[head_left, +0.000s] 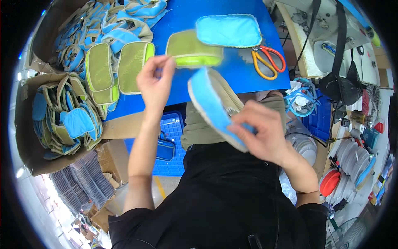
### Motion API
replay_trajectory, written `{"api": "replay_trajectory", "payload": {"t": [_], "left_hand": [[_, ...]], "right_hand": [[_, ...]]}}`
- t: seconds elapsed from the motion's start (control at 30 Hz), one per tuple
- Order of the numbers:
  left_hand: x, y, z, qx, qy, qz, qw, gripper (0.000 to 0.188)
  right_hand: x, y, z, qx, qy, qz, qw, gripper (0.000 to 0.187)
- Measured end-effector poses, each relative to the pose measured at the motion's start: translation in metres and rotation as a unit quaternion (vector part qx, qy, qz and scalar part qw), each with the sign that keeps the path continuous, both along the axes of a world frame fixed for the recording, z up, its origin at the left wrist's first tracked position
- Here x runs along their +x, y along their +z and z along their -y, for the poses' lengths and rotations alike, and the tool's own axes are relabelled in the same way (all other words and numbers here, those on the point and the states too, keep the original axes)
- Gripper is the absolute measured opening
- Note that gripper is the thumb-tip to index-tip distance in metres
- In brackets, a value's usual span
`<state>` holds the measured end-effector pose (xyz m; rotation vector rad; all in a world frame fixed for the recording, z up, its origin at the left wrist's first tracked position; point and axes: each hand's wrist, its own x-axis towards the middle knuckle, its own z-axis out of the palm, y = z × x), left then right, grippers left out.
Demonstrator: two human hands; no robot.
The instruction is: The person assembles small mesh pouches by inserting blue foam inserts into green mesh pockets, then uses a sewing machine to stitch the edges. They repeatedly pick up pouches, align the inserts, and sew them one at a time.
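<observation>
My right hand [261, 130] grips a blue and beige fabric band [210, 103] with a zipper, curved and raised over my lap. My left hand [155, 81] is pinched closed at the lower left corner of a green pouch panel [190, 43]; whether the fingertips hold that corner is unclear. This panel has a bright green edge and looks slightly blurred. A light blue panel [228, 30] partly overlaps it at the back. Orange-and-red-handled scissors [269, 64] rest by the blue panel's right end. More green mesh panels [134, 68] lie left of my left hand.
Blue and beige bands [120, 25] pile up on the blue table [178, 14] at the far left. A cardboard box [25, 141] of sewn pieces stands left. Below is a blue crate [172, 166] with a small blue pouch [165, 150]. A sewing machine [331, 29] stands right.
</observation>
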<state>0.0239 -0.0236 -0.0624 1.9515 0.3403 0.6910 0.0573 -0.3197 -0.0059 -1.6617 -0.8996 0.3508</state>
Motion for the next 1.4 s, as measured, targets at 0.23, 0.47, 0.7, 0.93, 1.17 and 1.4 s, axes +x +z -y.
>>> {"api": "replay_trajectory", "payload": {"t": [0.23,0.47,0.7,0.93,1.17,1.4], "left_hand": [[0.121,-0.012,0.029,0.551,-0.149,0.012,0.821,0.041],[0.147,0.023,0.012,0.483,-0.199,-0.043,0.852,0.035],[0.211,-0.048,-0.009,0.534,-0.146,-0.084,0.828,0.039],[0.224,-0.035,-0.019,0.544,-0.182,-0.125,0.81,0.029],[0.138,0.065,0.005,0.277,-0.243,-0.027,0.929,0.018],[0.069,0.122,0.028,0.11,-0.395,-0.143,0.901,0.012]], "right_hand": [[-0.023,0.03,0.013,-0.101,0.146,0.19,0.966,0.016],[-0.022,0.05,0.043,-0.153,0.145,0.2,0.957,0.016],[-0.017,0.044,0.031,-0.128,0.126,0.242,0.953,0.017],[-0.001,0.057,0.047,-0.15,0.101,0.228,0.957,0.019],[0.012,0.061,0.037,-0.14,0.069,0.245,0.957,0.016],[0.057,0.075,-0.004,-0.065,0.001,0.36,0.931,0.008]]}}
